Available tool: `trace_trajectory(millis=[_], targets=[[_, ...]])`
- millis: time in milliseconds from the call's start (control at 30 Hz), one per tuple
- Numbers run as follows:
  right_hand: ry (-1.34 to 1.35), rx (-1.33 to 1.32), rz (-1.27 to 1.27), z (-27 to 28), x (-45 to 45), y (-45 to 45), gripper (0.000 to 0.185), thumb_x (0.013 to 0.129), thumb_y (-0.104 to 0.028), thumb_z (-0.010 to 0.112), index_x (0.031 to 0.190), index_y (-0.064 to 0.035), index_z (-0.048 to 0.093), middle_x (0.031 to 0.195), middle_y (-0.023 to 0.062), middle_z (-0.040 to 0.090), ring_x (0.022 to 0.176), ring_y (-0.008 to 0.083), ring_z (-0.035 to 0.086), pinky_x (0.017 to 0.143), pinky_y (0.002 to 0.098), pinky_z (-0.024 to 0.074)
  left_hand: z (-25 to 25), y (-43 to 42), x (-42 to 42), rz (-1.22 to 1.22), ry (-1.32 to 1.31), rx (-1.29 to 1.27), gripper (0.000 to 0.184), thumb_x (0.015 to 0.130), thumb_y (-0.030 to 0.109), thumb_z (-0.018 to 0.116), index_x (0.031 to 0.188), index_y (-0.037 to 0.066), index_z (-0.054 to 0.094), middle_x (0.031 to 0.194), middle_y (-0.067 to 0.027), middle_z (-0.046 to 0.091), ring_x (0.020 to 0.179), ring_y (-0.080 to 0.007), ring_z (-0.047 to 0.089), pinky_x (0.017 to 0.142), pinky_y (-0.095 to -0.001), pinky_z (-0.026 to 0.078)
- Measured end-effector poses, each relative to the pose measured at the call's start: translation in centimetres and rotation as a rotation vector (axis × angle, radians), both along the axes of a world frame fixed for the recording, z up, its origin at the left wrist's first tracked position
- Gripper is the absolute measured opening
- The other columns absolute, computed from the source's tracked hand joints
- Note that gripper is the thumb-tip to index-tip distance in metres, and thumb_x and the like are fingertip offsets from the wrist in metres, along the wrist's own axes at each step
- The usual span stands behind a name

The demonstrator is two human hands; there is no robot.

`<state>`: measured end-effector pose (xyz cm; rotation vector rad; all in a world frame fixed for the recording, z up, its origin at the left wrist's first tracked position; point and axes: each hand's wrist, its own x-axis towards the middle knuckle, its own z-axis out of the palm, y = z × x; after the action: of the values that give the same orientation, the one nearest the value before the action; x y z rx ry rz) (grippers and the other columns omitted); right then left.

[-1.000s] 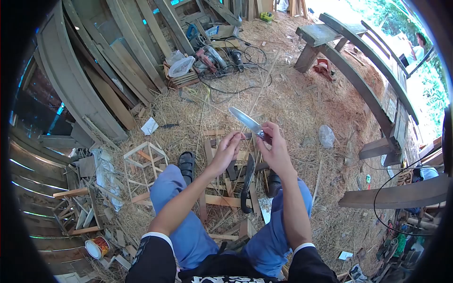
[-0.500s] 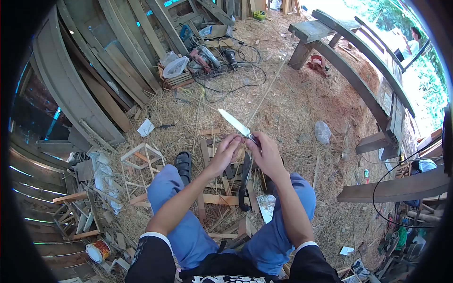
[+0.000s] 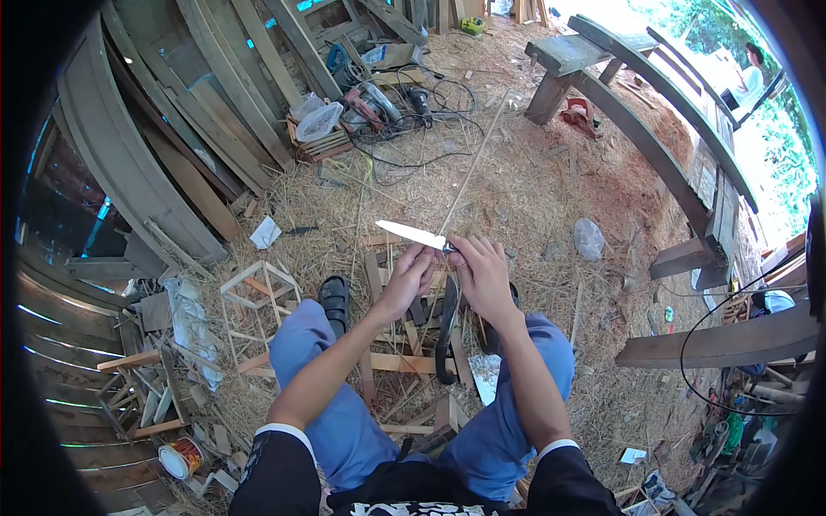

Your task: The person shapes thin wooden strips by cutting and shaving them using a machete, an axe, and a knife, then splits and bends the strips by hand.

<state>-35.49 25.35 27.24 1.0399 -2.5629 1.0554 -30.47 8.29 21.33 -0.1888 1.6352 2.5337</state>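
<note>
My right hand (image 3: 483, 277) is closed around the handle of a knife (image 3: 408, 232), whose bright blade points left. A long thin wooden strip (image 3: 469, 176) runs from my hands away across the floor, crossing the knife near the base of its blade. Closed fingers of my left hand (image 3: 408, 279) pinch the near end of the strip, just below the blade; part of the grip is hidden. Between my knees, below my hands, a dark curved machete (image 3: 446, 331) lies over wood pieces. Beside my left knee stands a small frame of thin sticks (image 3: 258, 297).
Power tools (image 3: 372, 105) with tangled cords lie ahead by leaning planks (image 3: 206, 95). A heavy wooden bench (image 3: 564, 56) and curved beams (image 3: 662, 155) stand at right, a person (image 3: 751, 79) beyond. Straw and shavings cover the floor. A can (image 3: 181, 457) sits at lower left.
The knife has swung to a flatter angle, its tip moving left and down. The strip's far end has shifted left. My right hand has moved slightly left.
</note>
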Motion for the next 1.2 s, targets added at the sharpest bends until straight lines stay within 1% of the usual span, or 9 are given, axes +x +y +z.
trace_trajectory(millis=[100, 200, 500, 600, 800, 933, 1033, 1133, 1200], targets=[[0.028, -0.006, -0.006, 0.1, -0.1, -0.1, 0.029, 0.098, -0.022, 0.058, 0.12, -0.0049, 0.065, 0.09, 0.0098, 0.062, 0.087, 0.0288, 0.057, 0.083, 0.0401, 0.0391, 0.2, 0.0, 0.1, 0.022, 0.0, -0.005, 0.025, 0.11, 0.028, 0.042, 0.121, 0.009, 0.054, 0.064, 0.0064, 0.029, 0.049, -0.0051, 0.022, 0.045, -0.0236, 0.022], [0.034, -0.008, -0.013, 0.2, 0.0, -0.2, 0.029, 0.096, -0.021, 0.061, 0.12, -0.0054, 0.066, 0.09, 0.0088, 0.063, 0.086, 0.0276, 0.057, 0.083, 0.0397, 0.0392, 1.2, -0.1, 0.2, 0.01, -0.009, -0.017, 0.025, 0.11, 0.031, 0.044, 0.112, 0.008, 0.053, 0.063, 0.0072, 0.031, 0.049, -0.0038, 0.024, 0.046, -0.0232, 0.019], [0.041, -0.011, 0.001, 0.5, 0.1, -0.3, 0.029, 0.094, -0.02, 0.062, 0.119, -0.0068, 0.067, 0.088, 0.0078, 0.061, 0.087, 0.0268, 0.057, 0.084, 0.0394, 0.0395, 1.0, -1.0, 0.6, -0.002, 0.067, -0.052, 0.026, 0.11, 0.031, 0.044, 0.109, 0.007, 0.054, 0.061, 0.0079, 0.03, 0.048, -0.0034, 0.023, 0.045, -0.0238, 0.02], [0.063, -0.001, 0.007, 0.5, 0.1, -0.1, 0.029, 0.093, -0.019, 0.062, 0.119, -0.0072, 0.067, 0.088, 0.0077, 0.06, 0.087, 0.0271, 0.057, 0.084, 0.0396, 0.0395, 1.1, -1.0, 0.8, -0.013, 0.053, -0.012, 0.025, 0.11, 0.03, 0.044, 0.108, 0.007, 0.053, 0.06, 0.0081, 0.029, 0.048, -0.0037, 0.023, 0.045, -0.0241, 0.02], [0.107, 0.003, 0.023, 0.4, 0.1, 0.5, 0.029, 0.091, -0.019, 0.063, 0.118, -0.0076, 0.067, 0.086, 0.0076, 0.059, 0.087, 0.0273, 0.057, 0.086, 0.0399, 0.0393, 1.8, -0.9, 1.5, -0.058, -0.041, 0.186, 0.022, 0.11, 0.028, 0.043, 0.108, 0.008, 0.052, 0.058, 0.0081, 0.027, 0.044, -0.0042, 0.02, 0.044, -0.0242, 0.019], [0.116, -0.03, 0.024, 0.6, 0.1, 0.6, 0.029, 0.09, -0.016, 0.063, 0.117, -0.0067, 0.067, 0.085, 0.0077, 0.057, 0.086, 0.0273, 0.056, 0.087, 0.0401, 0.0395, 2.9, -0.8, 1.7, -0.086, -0.072, 0.172, 0.021, 0.11, 0.028, 0.042, 0.109, 0.01, 0.052, 0.057, 0.0082, 0.025, 0.043, -0.0048, 0.019, 0.044, -0.0243, 0.019], [0.113, 0.012, 0.007, 0.9, 0.0, 0.8, 0.029, 0.09, -0.015, 0.063, 0.117, -0.0062, 0.067, 0.084, 0.0077, 0.057, 0.086, 0.0269, 0.056, 0.087, 0.0399, 0.0396, 3.5, -0.8, 1.5, -0.095, -0.087, 0.186, 0.021, 0.11, 0.029, 0.042, 0.107, 0.011, 0.052, 0.057, 0.0083, 0.024, 0.043, -0.0045, 0.019, 0.043, -0.0245, 0.018], [0.155, 0.027, 0.0, 0.9, -0.2, 0.9, 0.029, 0.089, -0.018, 0.066, 0.117, -0.0114, 0.066, 0.086, 0.0052, 0.057, 0.087, 0.0248, 0.057, 0.087, 0.0392, 0.0402, 3.8, -1.0, 1.5, -0.107, -0.116, 0.198, 0.022, 0.11, 0.03, 0.042, 0.106, 0.011, 0.051, 0.057, 0.0085, 0.025, 0.043, -0.0042, 0.02, 0.043, -0.025, 0.017], [0.16, 0.039, 0.0, 1.0, -0.1, 0.9, 0.029, 0.089, -0.016, 0.066, 0.117, -0.0113, 0.067, 0.086, 0.0052, 0.057, 0.087, 0.0247, 0.057, 0.087, 0.039, 0.0403, 4.0, -1.0, 1.6, -0.122, -0.128, 0.213, 0.022, 0.11, 0.03, 0.042, 0.106, 0.011, 0.051, 0.056, 0.0086, 0.024, 0.043, -0.0041, 0.02, 0.043, -0.025, 0.017]])
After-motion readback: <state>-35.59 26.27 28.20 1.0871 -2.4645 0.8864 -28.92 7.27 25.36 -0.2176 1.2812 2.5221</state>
